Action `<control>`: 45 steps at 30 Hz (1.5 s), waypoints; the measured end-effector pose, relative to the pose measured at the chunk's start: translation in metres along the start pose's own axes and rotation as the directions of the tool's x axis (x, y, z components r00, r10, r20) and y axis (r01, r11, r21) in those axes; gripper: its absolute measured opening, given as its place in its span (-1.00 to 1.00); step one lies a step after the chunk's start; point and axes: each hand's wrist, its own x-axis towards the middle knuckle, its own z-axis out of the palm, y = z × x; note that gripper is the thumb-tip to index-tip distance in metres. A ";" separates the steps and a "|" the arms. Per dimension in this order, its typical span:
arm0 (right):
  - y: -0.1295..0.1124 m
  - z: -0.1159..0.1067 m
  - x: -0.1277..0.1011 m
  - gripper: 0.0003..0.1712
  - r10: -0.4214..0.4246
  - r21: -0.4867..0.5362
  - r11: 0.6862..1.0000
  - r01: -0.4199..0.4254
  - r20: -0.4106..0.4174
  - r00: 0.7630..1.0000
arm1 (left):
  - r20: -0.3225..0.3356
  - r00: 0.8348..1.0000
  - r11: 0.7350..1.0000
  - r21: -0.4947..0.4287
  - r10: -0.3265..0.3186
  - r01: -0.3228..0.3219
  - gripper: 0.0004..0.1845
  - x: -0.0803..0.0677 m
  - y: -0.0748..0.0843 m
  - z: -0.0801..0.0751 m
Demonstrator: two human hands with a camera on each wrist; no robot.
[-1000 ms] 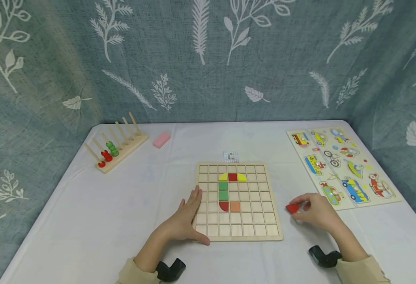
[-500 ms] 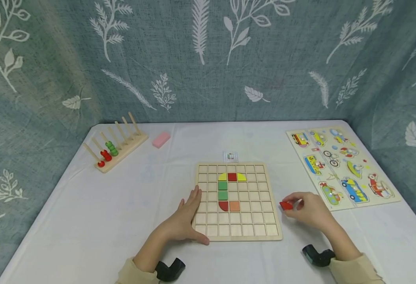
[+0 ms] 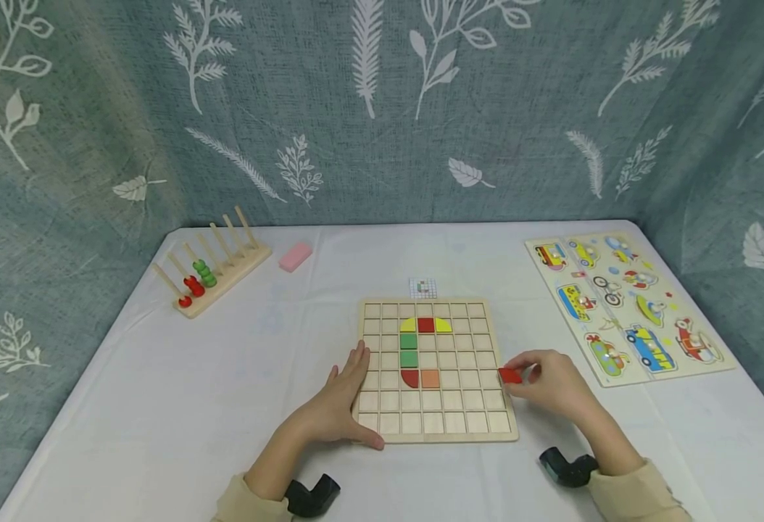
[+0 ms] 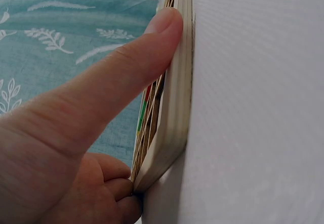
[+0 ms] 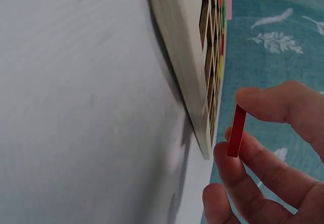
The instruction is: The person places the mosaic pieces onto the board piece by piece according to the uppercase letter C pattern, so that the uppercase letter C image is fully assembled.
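A wooden grid board (image 3: 486, 426) lies flat on the white table, with several coloured tiles in its cells: two yellow quarter-rounds, a red square, two green squares (image 3: 409, 359), a red quarter-round (image 3: 410, 378) and an orange square (image 3: 430, 378). My left hand (image 3: 336, 406) rests against the board's left side, fingers straight along the edge and thumb (image 4: 159, 36) at the front edge. Over the board's right edge, my right hand (image 3: 554, 384) pinches a thin red tile (image 5: 237, 130) between thumb and fingers. Its full outline is partly covered by the fingertips.
Behind the board lies a small printed pattern card (image 3: 423, 288). A peg stand with red and green beads (image 3: 225, 279) and a pink block (image 3: 296, 257) are at the back left. A vehicle picture puzzle board (image 3: 665, 366) lies at the right.
My right hand has moved left with the red tile, from the tablecloth beside the board to over its right edge. The left hand has stayed in place.
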 end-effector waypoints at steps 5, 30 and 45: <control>-0.005 0.004 0.002 -0.71 0.011 0.009 1.000 -0.011 0.002 1.000 | -0.001 1.000 1.000 0.004 0.002 -0.002 0.42 0.000 0.000 0.000; -0.030 0.029 0.012 -0.79 -0.024 0.067 0.997 0.023 0.027 0.999 | 0.004 1.000 1.000 0.002 0.009 -0.009 0.42 0.000 -0.001 -0.001; -0.041 0.039 0.018 -0.77 -0.027 0.067 0.997 0.025 0.034 0.999 | 0.001 1.000 1.000 0.003 0.003 -0.003 0.41 -0.001 0.001 -0.001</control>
